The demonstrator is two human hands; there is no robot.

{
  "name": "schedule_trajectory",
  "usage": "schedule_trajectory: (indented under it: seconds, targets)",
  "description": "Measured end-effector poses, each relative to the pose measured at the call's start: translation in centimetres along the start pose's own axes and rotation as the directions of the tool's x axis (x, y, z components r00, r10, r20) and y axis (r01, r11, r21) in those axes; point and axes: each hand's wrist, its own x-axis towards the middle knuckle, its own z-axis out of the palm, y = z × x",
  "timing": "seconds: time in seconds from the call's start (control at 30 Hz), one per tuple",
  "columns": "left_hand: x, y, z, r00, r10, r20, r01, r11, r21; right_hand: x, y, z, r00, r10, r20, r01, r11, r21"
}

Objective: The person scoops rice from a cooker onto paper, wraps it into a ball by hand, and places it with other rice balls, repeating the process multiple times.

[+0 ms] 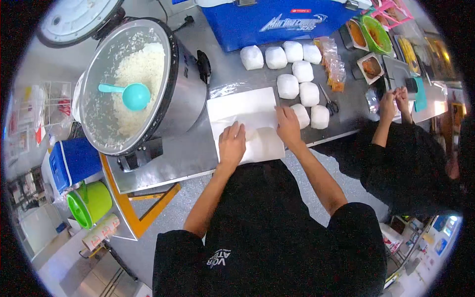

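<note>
A white sheet of wrapping paper (pixel 241 104) lies on the steel table in front of me, its near part folded over and bulging a little. My left hand (pixel 232 144) is on the left part of the fold, fingers bent and pinching the paper. At the right edge, my right hand (pixel 289 126) grips the paper between thumb and fingers. Whatever lies under the fold is hidden. Close to my right hand sit several white wrapped bundles (pixel 288 86). To the left stands a large rice cooker (pixel 174 99) with white rice (pixel 143 64) and a turquoise scoop (pixel 136 96) in it.
A blue cooler box (pixel 242 27) stands at the back. Scissors (pixel 332 106) and small sauce packets (pixel 334 67) lie right of the bundles. Farther right are metal food containers (pixel 370 68), a green bowl (pixel 377 37) and a co-worker's hands (pixel 393 101). The cooker's lid (pixel 74 20) hangs open.
</note>
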Motion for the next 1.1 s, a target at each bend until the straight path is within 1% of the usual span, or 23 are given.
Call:
schedule_trajectory:
  seconds: [0.07,0.1,0.17,0.2,0.27,0.3,0.37,0.4,0.47,0.5,0.57,0.6,0.67,0.73,0.77,0.8,0.87,0.9,0.97,1.0,1.03,1.07,1.1]
  targets:
    - [-0.7,0.5,0.0,0.998,0.047,-0.041,-0.041,0.991,0.125,1.0,-1.0,0.4,0.999,-0.044,-0.009,0.044,0.999,-0.018]
    - [-0.9,0.8,0.0,0.999,0.031,-0.016,-0.030,0.995,0.095,1.4,-0.9,0.5,0.998,-0.067,-0.013,0.066,0.997,-0.028]
    - [-1.2,1.4,-0.1,1.000,-0.002,0.027,0.002,0.999,0.034,0.7,0.5,2.1,0.988,0.062,0.138,-0.087,0.979,0.184]
    - [-1.0,1.7,-0.5,0.996,-0.028,0.090,0.025,0.999,0.037,1.0,0.6,2.2,0.971,0.105,0.216,-0.164,0.946,0.279]
    - [-1.1,2.2,-1.5,0.972,-0.091,0.217,0.082,0.995,0.051,0.3,-0.1,2.5,0.928,0.314,0.200,-0.362,0.886,0.289]
    - [-1.1,2.2,-1.7,0.984,-0.031,0.173,0.014,0.995,0.096,-0.1,-0.7,2.4,0.890,0.412,0.196,-0.454,0.841,0.295]
    - [-1.0,1.8,-2.0,0.991,0.096,0.091,-0.113,0.975,0.194,-2.1,0.7,3.7,0.890,0.426,0.165,-0.452,0.773,0.445]
    - [-1.0,1.1,-1.5,0.985,0.131,0.114,-0.144,0.984,0.108,-3.1,1.4,3.9,0.888,0.434,0.151,-0.446,0.732,0.516]
    - [-1.2,-0.6,0.1,0.967,0.206,0.151,-0.197,0.978,-0.070,-4.9,1.0,0.0,0.869,0.237,0.433,-0.421,0.815,0.398]
    - [-1.0,-0.9,-0.1,0.965,0.213,0.153,-0.205,0.977,-0.064,-5.5,0.3,-2.0,0.857,0.139,0.495,-0.338,0.878,0.338]
    - [-0.7,-1.0,-0.7,0.959,0.236,0.159,-0.229,0.971,-0.065,-6.6,-0.3,-5.2,0.782,-0.023,0.623,-0.148,0.964,0.220]
    - [-0.5,-0.9,-1.2,0.957,0.231,0.177,-0.221,0.972,-0.075,-6.5,-0.3,-5.6,0.784,0.035,0.620,-0.256,0.928,0.272]
    - [0.2,-0.5,-2.5,0.952,0.230,0.199,-0.214,0.971,-0.103,-5.4,-0.5,-5.4,0.778,0.152,0.609,-0.443,0.820,0.362]
    - [0.2,-0.9,-3.9,0.945,0.247,0.214,-0.204,0.957,-0.204,-4.2,0.2,-3.6,0.699,0.325,0.637,-0.684,0.562,0.465]
    - [0.3,-1.1,-4.7,0.934,0.242,0.264,-0.175,0.952,-0.252,-6.3,4.1,1.7,0.742,0.252,0.621,-0.656,0.465,0.594]
    - [-0.2,-1.7,-5.1,0.925,0.130,0.358,-0.029,0.961,-0.274,-8.1,6.6,5.6,0.732,0.032,0.680,-0.681,-0.006,0.733]
    - [1.0,-2.2,-4.9,0.906,0.197,0.374,-0.048,0.927,-0.371,-5.6,4.3,2.9,0.708,0.194,0.679,-0.702,0.299,0.647]
    - [1.8,-2.8,-3.9,0.924,0.225,0.308,-0.099,0.922,-0.375,-4.4,2.8,1.2,0.689,0.273,0.671,-0.712,0.427,0.557]
    - [2.5,-3.5,-2.1,0.942,0.163,0.292,-0.021,0.902,-0.432,-3.0,3.9,0.7,0.656,0.248,0.713,-0.754,0.268,0.600]
    - [2.6,-3.9,-1.9,0.948,0.076,0.308,0.055,0.916,-0.397,-4.3,2.9,2.4,0.711,0.362,0.603,-0.704,0.367,0.608]
    - [2.5,-5.0,-1.4,0.950,0.173,0.261,-0.094,0.952,-0.290,-5.9,3.6,4.5,0.801,0.331,0.500,-0.593,0.319,0.739]
    - [2.9,-4.6,-1.8,0.971,0.163,0.174,-0.093,0.931,-0.353,-6.8,5.3,8.5,0.725,0.472,0.501,-0.688,0.497,0.528]
    - [3.3,-4.3,-2.4,0.968,0.111,0.223,-0.021,0.929,-0.371,-5.0,3.3,4.6,0.659,0.494,0.567,-0.747,0.512,0.423]
